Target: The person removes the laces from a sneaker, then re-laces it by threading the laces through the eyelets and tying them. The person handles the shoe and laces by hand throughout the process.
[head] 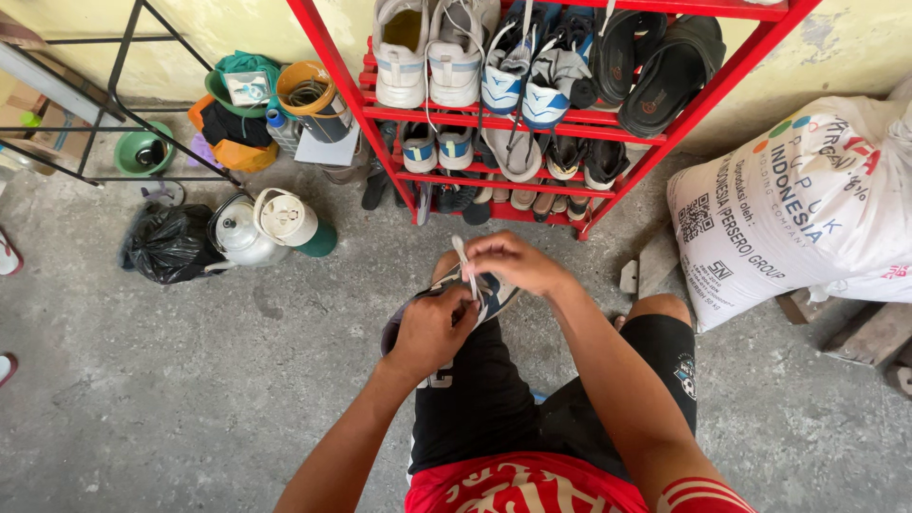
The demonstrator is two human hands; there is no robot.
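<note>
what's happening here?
A person is sitting on a concrete floor with a sneaker on their raised foot, working its white lace. The right hand pulls a strand of lace upward, and the left hand pinches the lace lower down at the shoe. Just beyond stands a red shoe rack full of sneakers and sandals, with a white sack to its right.
</note>
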